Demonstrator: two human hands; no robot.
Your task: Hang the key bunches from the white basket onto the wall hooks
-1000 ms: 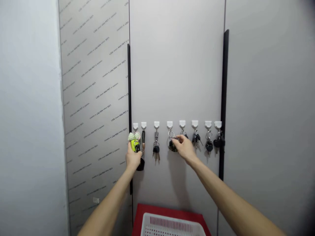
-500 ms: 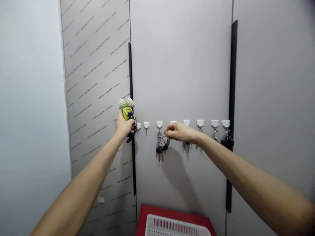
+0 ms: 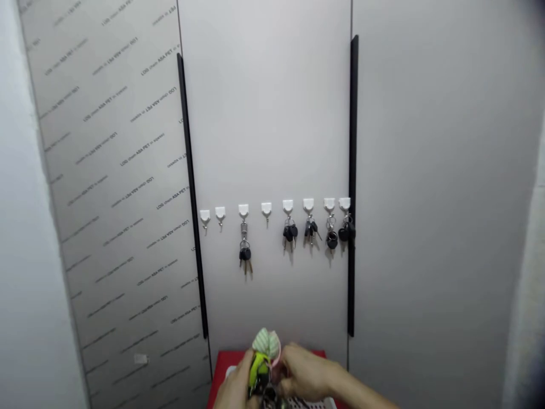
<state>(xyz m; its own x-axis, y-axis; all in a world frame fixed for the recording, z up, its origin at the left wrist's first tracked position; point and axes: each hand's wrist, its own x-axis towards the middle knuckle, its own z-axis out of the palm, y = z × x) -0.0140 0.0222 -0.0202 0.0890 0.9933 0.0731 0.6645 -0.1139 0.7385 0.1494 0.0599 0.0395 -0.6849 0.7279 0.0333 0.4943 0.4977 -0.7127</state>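
Observation:
Both my hands are low at the bottom edge of the view, close together. My left hand (image 3: pixel 235 389) is closed around a lime-green keyring (image 3: pixel 258 369) with a pale green-and-white bow on top. My right hand (image 3: pixel 303 376) is closed beside it, touching the same bundle; dark keys show between the hands. On the grey cabinet door a row of white hooks (image 3: pixel 266 208) runs across. The two leftmost hooks and the fourth one are bare. A key set (image 3: pixel 244 251) hangs from the third hook, and several more key sets (image 3: pixel 317 229) hang at the right.
A red surface (image 3: pixel 219 363) with a white slotted basket on it lies under my hands, mostly hidden. Black vertical handles (image 3: pixel 352 182) run down the cabinet doors. The left door carries printed protective film. A white wall stands at far left.
Both hands have dropped from the hook row to the bottom of the view, carrying the green keyring and another key set. Hooks one, two and four are now bare.

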